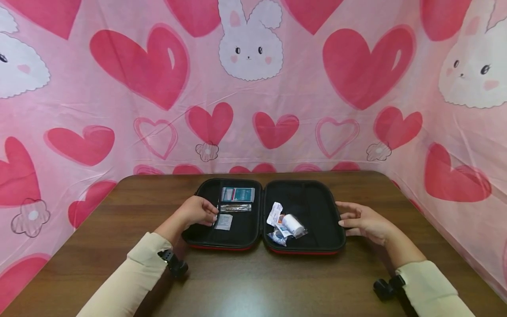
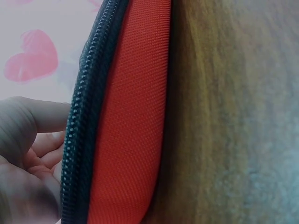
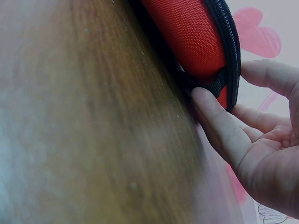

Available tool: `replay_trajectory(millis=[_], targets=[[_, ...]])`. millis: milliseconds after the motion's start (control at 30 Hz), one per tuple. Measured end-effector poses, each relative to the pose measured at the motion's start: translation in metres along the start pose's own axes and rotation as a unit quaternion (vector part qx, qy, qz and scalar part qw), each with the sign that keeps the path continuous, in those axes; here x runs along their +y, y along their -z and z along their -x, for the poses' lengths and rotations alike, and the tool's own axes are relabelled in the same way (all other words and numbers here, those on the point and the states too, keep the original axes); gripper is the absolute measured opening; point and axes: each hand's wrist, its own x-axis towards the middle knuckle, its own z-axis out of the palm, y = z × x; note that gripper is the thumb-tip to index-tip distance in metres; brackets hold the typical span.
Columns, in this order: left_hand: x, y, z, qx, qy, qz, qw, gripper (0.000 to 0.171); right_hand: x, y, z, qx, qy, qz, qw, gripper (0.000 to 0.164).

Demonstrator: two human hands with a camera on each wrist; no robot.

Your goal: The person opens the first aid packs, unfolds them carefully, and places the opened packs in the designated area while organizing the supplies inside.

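Observation:
An open black zip case [image 1: 325,189] with red outer fabric lies on the table, its two halves side by side. My left hand [image 1: 200,211] reaches over the left half, thumb and fingertips together at the edge of a small pale packet [image 1: 224,223]; I cannot tell whether they pinch it. Above that packet lie a narrow shiny packet [image 1: 236,208] and a teal-and-white packet [image 1: 238,194]. At the case's right edge my right hand [image 1: 366,222] holds the rim, with a fingertip against the black loop [image 3: 216,87] beside the zip.
The right half of the case holds a white roll [image 1: 293,225] in clear wrap, a white packet [image 1: 275,214] and a blue-and-white packet [image 1: 278,237] in a pile. Brown wooden table [image 1: 253,281] surrounds the case. A pink heart-print cloth [image 1: 245,97] hangs behind and at the sides.

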Motion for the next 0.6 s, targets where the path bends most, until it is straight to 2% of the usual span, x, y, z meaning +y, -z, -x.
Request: replay_trajectory(millis=[400,600], targets=[[0.0032,-0.0050,-0.0017,-0.017,0.000,0.043,0.9989,0.015,0.0005,-0.0007,-0.0003,0.007,-0.002,0.003,1.000,0.080],[0.0027,-0.0022,-0.0019,-0.012,0.007,0.032,0.9994,0.017,0.0001,-0.0013,0.0005,0.006,0.000,0.002,1.000,0.080]])
